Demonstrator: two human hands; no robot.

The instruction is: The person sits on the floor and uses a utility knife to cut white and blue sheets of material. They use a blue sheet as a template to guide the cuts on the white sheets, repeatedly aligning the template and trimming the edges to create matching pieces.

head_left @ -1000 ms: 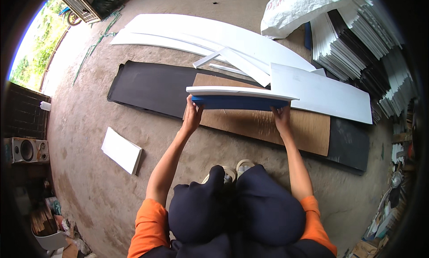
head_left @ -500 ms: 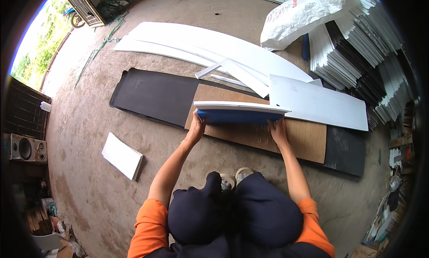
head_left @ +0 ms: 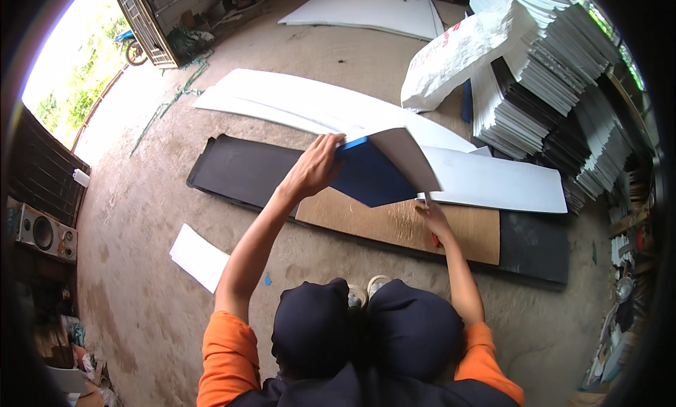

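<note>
My left hand (head_left: 317, 166) is closed on the upper left corner of a foam board (head_left: 377, 173), blue on its near face and pale on the other. The board is raised and tilted, its right side fanning back. At its lower right corner is my right hand (head_left: 435, 222), closed around a slim tool with a red handle (head_left: 434, 238) that looks like a utility knife. Its narrow tip points up beside the board's edge. Below them a brown wooden board (head_left: 394, 224) lies on long black sheets (head_left: 246, 164).
White foam sheets (head_left: 296, 97) lie beyond the black ones, with another white panel (head_left: 500, 178) at right. A tall stack of white and black sheets (head_left: 521, 118) and a white sack (head_left: 458, 55) stand far right. White pieces (head_left: 199, 255) and a blue scrap (head_left: 267, 280) are on the floor.
My left hand has risen, tilting the foam board up from nearly level. My right hand has shifted to its lower corner, and the red-handled tool now shows. A blue scrap appears on the floor.
</note>
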